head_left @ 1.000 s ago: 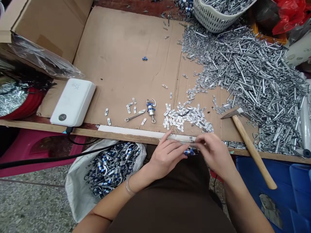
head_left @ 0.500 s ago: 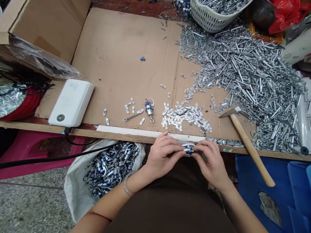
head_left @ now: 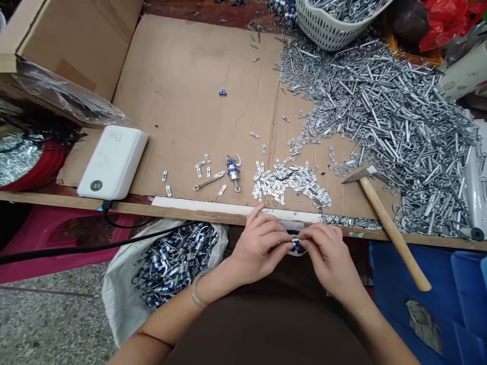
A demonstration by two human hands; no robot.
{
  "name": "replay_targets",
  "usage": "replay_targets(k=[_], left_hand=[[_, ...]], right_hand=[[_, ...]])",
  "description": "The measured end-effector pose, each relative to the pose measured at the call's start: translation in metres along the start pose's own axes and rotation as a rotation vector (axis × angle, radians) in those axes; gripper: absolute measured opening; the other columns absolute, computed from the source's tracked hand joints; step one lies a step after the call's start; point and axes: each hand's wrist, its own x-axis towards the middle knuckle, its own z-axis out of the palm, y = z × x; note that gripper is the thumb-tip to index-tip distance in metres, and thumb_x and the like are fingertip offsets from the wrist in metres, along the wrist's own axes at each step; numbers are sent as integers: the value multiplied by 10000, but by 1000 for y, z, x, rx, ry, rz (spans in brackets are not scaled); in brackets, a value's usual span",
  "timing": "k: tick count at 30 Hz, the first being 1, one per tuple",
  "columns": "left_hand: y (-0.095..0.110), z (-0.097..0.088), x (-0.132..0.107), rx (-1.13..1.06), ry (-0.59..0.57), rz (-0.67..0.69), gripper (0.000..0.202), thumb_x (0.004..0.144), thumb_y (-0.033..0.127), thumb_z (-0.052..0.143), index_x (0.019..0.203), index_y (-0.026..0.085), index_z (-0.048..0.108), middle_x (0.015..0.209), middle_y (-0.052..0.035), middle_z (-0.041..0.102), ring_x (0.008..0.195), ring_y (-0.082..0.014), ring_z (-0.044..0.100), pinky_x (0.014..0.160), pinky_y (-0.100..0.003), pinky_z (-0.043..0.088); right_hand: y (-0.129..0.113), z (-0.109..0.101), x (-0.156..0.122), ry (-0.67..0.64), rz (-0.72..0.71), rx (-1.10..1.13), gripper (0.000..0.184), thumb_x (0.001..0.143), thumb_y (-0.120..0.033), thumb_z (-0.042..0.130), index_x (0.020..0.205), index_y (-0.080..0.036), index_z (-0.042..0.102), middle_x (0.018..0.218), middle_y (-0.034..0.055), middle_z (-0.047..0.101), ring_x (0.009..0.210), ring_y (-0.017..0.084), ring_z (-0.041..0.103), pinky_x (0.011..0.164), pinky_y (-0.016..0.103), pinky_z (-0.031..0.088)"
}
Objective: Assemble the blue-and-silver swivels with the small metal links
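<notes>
My left hand (head_left: pixel 258 246) and my right hand (head_left: pixel 327 253) meet just below the table's front edge, both pinching a small blue-and-silver metal part (head_left: pixel 296 247) between their fingertips. Directly above them on the cardboard sheet (head_left: pixel 198 101) lies a scatter of small flat silver link plates (head_left: pixel 289 183). A finished blue-and-silver assembly with a hook (head_left: pixel 233 170) and a thin eye pin (head_left: pixel 207 181) lie a little to the left of that scatter.
A big heap of silver rods and pins (head_left: pixel 388 116) covers the right of the table, with a white basket (head_left: pixel 335 20) behind it. A wooden-handled hammer (head_left: pixel 388 223) lies at right. A white device (head_left: pixel 114 162) sits left. A white bag of finished parts (head_left: pixel 171 263) stands below the edge.
Both hands have come closer together and dropped slightly below the table edge, still working the small part between the fingertips. Nothing on the table has moved.
</notes>
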Motion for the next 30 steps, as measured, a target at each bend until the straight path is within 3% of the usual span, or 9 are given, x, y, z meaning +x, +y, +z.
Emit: replay_targets(k=[3,5,12,16,18,22,25,30], left_hand=[[-7,6,-6,222,-46,171,248,808,363,588,969,176,605,896,-14,664,981,-204,527,1086,-548,120],[-13,12,-10,358,-56,239,285,810,349,590,1023,159,589,962,-25,657,1035,-216,509,1093,-558,41],[-16,23,-11,476,-14,188,224,836,317,562,1012,184,599,941,-15,648,1057,-214,506,1086,-556,-34],[-11,22,-10,478,-21,149,215,833,307,567,1007,186,601,912,-17,647,1041,-216,515,1079,-562,-43],[-10,21,-9,472,-13,141,210,831,308,570,998,185,603,886,-10,649,1019,-211,524,1082,-555,-41],[-10,20,-8,425,22,140,171,829,295,574,956,186,610,825,10,655,969,-195,543,1088,-548,-11],[-11,19,-7,359,59,135,123,818,272,593,919,204,610,802,31,662,948,-183,555,1092,-543,49],[-12,18,-8,253,93,142,60,812,246,604,852,201,605,791,44,676,901,-152,582,1096,-524,108]], right_hand=[[3,6,1,-17,130,27,108,861,-212,469,812,-219,565,811,-24,602,786,128,514,762,314,300],[5,10,3,11,190,3,97,842,-232,506,792,-230,590,803,-30,617,789,137,523,778,331,275],[17,-2,24,40,232,-92,89,763,-326,610,759,-238,604,810,-23,622,821,179,519,750,334,256],[26,-9,48,239,213,-189,108,773,-336,595,812,-235,609,853,-3,616,845,192,509,752,333,264],[29,-5,58,273,192,-295,130,783,-343,581,832,-228,616,828,12,603,845,208,497,736,337,261],[28,-1,63,251,156,-423,131,824,-305,520,812,-204,603,790,28,580,805,211,480,718,344,260],[22,-9,53,188,102,-287,109,855,-260,472,832,-213,568,840,13,590,825,186,487,737,333,279],[13,-18,29,-61,-3,-86,126,887,-238,421,858,-231,544,834,-4,596,821,149,493,738,304,308]])
